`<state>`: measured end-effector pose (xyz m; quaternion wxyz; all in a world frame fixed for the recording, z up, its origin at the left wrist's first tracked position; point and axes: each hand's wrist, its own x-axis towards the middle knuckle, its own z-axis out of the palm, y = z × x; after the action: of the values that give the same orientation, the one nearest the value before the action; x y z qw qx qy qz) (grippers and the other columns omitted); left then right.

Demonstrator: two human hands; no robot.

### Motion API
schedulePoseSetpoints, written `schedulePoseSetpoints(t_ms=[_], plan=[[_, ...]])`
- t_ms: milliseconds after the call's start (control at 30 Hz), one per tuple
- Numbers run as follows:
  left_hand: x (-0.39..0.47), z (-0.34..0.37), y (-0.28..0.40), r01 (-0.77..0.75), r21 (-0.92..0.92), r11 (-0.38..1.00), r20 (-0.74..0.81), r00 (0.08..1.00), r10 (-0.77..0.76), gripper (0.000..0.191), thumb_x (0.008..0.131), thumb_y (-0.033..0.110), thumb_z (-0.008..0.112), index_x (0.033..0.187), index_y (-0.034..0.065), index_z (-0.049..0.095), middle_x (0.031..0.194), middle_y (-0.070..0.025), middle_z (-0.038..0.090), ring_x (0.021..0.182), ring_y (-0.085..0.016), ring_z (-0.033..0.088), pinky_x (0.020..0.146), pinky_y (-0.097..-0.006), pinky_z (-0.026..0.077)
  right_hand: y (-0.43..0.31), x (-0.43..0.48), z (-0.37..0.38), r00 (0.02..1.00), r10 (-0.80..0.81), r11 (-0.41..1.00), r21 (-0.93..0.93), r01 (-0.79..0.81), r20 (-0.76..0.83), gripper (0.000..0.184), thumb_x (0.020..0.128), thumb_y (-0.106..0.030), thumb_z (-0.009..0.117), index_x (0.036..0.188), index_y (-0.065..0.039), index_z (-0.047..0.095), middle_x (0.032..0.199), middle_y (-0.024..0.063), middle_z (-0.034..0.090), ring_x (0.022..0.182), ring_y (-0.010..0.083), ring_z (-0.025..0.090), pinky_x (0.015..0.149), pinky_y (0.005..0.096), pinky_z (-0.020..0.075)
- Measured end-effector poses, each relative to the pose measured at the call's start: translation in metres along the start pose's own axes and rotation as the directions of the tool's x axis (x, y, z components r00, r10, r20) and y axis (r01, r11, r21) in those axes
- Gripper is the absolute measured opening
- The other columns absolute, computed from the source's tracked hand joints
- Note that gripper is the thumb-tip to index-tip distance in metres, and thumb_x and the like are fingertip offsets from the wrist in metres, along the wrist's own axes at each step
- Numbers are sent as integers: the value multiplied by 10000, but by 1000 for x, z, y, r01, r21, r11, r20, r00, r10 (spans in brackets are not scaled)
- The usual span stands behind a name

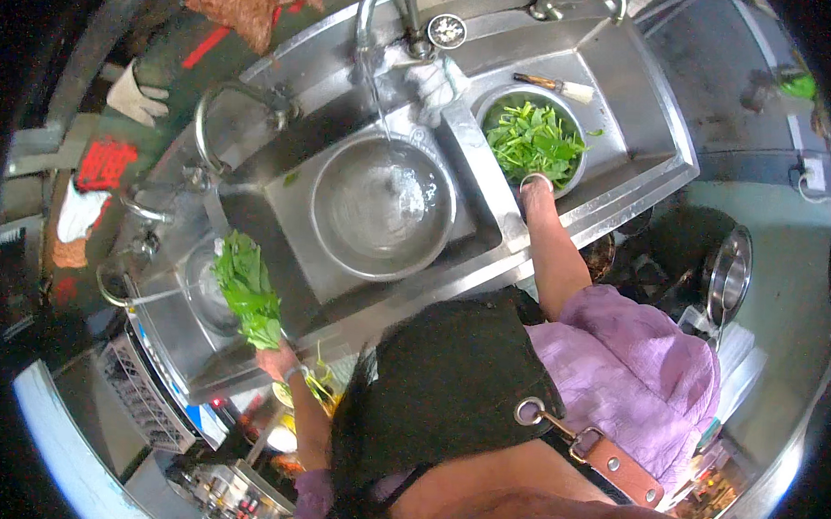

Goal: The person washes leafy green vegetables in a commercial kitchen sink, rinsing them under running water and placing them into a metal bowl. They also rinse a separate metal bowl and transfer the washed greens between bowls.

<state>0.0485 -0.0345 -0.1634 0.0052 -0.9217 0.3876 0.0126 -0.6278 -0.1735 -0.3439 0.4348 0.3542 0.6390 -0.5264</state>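
My left hand [276, 362] grips a bunch of leafy greens [246, 288] by its lower end, above the left divider of the steel sink. My right hand [537, 187] is at the near rim of a steel bowl [580, 175] piled with cut green leaves and stems [535, 140]. Its fingers are hidden, so whether they hold the rim or the greens cannot be told. Between my hands, a wide steel basin [372, 210] sits in the middle sink compartment. Water runs into it from a faucet [366, 24].
A wooden-handled brush [555, 87] lies behind the bowl. A crumpled cloth [435, 85] rests by the faucet, near a small dish of white pieces [447, 31]. Water also runs into the left compartment's basin [205, 286]. A curved faucet [204, 125] arches over the sink's back edge.
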Motion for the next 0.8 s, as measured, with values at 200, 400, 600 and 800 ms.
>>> schedulePoseSetpoints(t_ms=[200,400,600,800], plan=[[6,5,-1,29,125,992,-4,1000,-29,700,745,490,664,1210,-13,518,1185,-199,569,1105,-356,508,962,-448,390,-11,-10,25,914,308,884,276,-378,264,151,761,-120,585,761,-68,444,598,100,478,487,238,468,400,330,383],[8,8,-12,-209,-78,975,-70,977,204,520,702,427,715,1008,12,646,930,-221,633,869,-423,600,734,-520,482,-29,-61,4,937,24,831,514,-212,348,245,693,-117,618,837,-70,425,603,76,394,400,205,367,378,310,349],[9,40,54,-561,-190,806,-82,827,556,521,703,425,715,1004,6,650,938,-220,638,871,-412,603,744,-510,481,-24,-193,-97,892,-330,909,357,213,308,189,772,-100,609,951,-82,553,718,159,519,417,256,491,359,359,402],[-18,59,118,-790,-282,545,-72,584,809,522,703,424,715,1000,-1,653,947,-219,643,873,-402,607,755,-500,480,28,-358,-279,863,-387,763,638,101,326,144,751,-71,616,854,-80,516,633,56,488,403,162,388,325,249,283]])
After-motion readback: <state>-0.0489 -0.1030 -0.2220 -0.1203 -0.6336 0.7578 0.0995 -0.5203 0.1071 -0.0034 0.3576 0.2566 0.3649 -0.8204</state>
